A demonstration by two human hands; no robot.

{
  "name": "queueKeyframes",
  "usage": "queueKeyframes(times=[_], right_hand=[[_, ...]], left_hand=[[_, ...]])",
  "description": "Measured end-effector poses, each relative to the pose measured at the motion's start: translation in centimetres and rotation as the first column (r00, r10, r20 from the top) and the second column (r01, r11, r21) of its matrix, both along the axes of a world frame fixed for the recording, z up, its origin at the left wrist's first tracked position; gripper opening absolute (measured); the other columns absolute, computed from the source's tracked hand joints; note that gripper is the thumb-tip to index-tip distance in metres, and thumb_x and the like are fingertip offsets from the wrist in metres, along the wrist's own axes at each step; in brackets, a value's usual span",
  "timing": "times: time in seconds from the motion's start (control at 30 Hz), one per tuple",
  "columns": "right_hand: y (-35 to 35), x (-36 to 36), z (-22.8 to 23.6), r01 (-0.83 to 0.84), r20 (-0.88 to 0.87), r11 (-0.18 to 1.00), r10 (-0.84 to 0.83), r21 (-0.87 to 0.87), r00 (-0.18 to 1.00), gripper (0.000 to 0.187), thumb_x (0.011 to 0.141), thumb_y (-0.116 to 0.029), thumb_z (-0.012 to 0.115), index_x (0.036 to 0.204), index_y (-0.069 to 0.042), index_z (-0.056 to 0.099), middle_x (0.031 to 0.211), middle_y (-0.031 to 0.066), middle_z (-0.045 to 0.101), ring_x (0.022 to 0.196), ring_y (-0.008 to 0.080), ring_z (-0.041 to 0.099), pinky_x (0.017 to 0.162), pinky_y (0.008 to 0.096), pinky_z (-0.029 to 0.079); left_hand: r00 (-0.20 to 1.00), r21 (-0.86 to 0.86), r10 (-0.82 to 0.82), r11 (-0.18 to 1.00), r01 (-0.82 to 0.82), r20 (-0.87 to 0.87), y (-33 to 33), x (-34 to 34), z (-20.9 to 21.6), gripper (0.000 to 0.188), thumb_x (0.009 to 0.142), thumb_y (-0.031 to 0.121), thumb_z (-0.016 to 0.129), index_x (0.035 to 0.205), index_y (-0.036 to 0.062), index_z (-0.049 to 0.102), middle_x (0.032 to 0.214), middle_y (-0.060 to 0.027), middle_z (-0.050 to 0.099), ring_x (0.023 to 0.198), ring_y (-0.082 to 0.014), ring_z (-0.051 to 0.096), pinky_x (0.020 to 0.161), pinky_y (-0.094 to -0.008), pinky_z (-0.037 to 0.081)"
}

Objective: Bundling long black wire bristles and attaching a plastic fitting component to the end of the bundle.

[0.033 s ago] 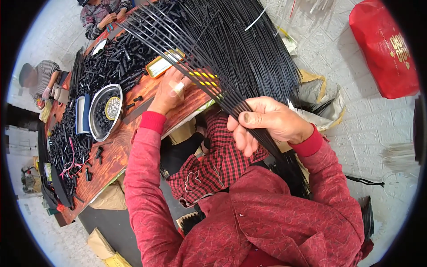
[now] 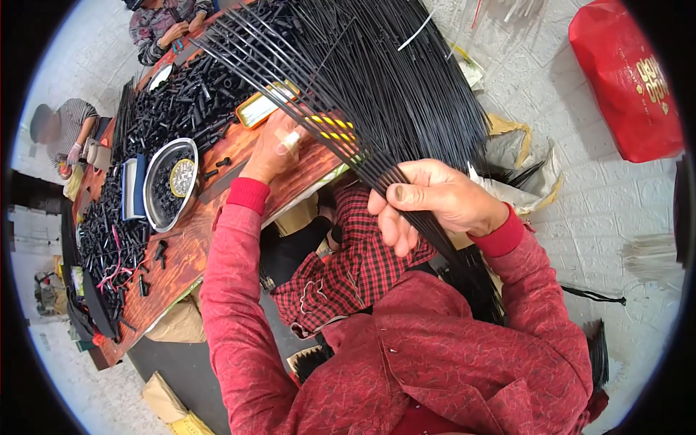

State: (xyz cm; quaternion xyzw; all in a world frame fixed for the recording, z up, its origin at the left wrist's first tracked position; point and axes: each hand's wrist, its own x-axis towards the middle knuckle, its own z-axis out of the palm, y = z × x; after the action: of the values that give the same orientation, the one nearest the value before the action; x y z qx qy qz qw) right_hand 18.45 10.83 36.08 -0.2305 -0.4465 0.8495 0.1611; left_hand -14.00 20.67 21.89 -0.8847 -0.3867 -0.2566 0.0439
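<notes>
Both hands are busy with one big fan of thin black plastic strips (image 2: 377, 94). Her right hand (image 2: 435, 199) is clenched around the narrow neck of the bundle, thumb laid across the top, gripping it where the strips gather over her lap before they run down past her right hip. From that fist the strips spread far and wide, out over the wooden surface (image 2: 181, 246) and the pale floor beyond. Her left hand (image 2: 272, 152), with tape on one finger, reaches to the left edge of the fan; its fingers are curled among the outermost strips, though I cannot tell whether they actually pinch one or only touch.

It looks like a sorting or picking step: one hand anchors, the other singles strips out. Any next pull would want the right grip firm so the rest do not slide.

On the left, the surface carries heaps of short black tube pieces (image 2: 181, 101) and a round metal bowl (image 2: 168, 183).
</notes>
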Motion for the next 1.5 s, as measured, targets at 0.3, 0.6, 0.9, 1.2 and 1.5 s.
queueKeyframes(times=[0.3,0.6,0.9,1.2,1.5], right_hand=[[0.4,-1.3,-0.5,0.009,-0.022,0.999,-0.010,-0.037,1.000,0.035,0.105,-0.032,0.056,0.114,0.001,0.060,0.087,0.0149,0.072,0.072,0.0225,0.073,0.064,0.0292,0.060],[-0.4,-4.8,-1.7,-0.104,-0.085,0.994,0.103,-0.016,0.991,0.038,0.105,-0.037,0.057,0.115,-0.001,0.061,0.088,0.0137,0.073,0.072,0.0215,0.074,0.063,0.0282,0.060],[-0.8,-8.5,1.1,-0.176,-0.109,0.981,0.185,0.084,0.977,0.036,0.106,-0.033,0.055,0.115,0.001,0.061,0.086,0.0142,0.073,0.068,0.0209,0.074,0.059,0.0258,0.060],[0.0,-12.2,4.0,-0.095,-0.174,0.932,0.164,0.350,0.971,0.035,0.107,-0.032,0.054,0.117,0.002,0.061,0.090,0.0140,0.073,0.072,0.0207,0.074,0.062,0.0261,0.059],[0.7,-15.7,-4.9,-0.044,-0.057,0.938,0.068,0.344,0.996,0.031,0.110,-0.028,0.047,0.119,0.000,0.057,0.092,0.0106,0.071,0.081,0.0175,0.072,0.071,0.0277,0.057]], left_hand=[[0.907,-0.247,0.151,0.967,-0.054,0.393,-0.6,0.6,-0.3,0.042,0.097,0.012,0.063,0.138,0.0027,0.060,0.135,-0.0131,0.065,0.122,-0.0260,0.062,0.104,-0.0408,0.050],[0.446,-0.495,0.236,0.564,0.661,0.863,-15.6,5.4,8.2,0.079,0.082,0.013,0.067,0.153,-0.0035,0.036,0.153,-0.0195,0.047,0.143,-0.0310,0.045,0.119,-0.0428,0.033],[0.563,-0.725,0.480,0.580,0.371,0.672,-20.5,4.4,4.2,0.032,0.107,0.019,0.051,0.134,0.0023,0.051,0.119,-0.0074,0.064,0.110,-0.0181,0.064,0.090,-0.0332,0.054],[0.534,-0.423,0.281,0.892,0.161,0.797,-12.6,-2.0,9.4,0.020,0.101,0.011,0.054,0.114,0.0040,0.069,0.107,-0.0096,0.071,0.099,-0.0210,0.067,0.086,-0.0363,0.054],[0.790,-0.366,0.329,0.920,-0.143,0.518,-7.4,-10.0,-2.2,0.024,0.096,0.018,0.060,0.112,0.0029,0.068,0.107,-0.0038,0.069,0.099,-0.0165,0.064,0.087,-0.0316,0.052]])
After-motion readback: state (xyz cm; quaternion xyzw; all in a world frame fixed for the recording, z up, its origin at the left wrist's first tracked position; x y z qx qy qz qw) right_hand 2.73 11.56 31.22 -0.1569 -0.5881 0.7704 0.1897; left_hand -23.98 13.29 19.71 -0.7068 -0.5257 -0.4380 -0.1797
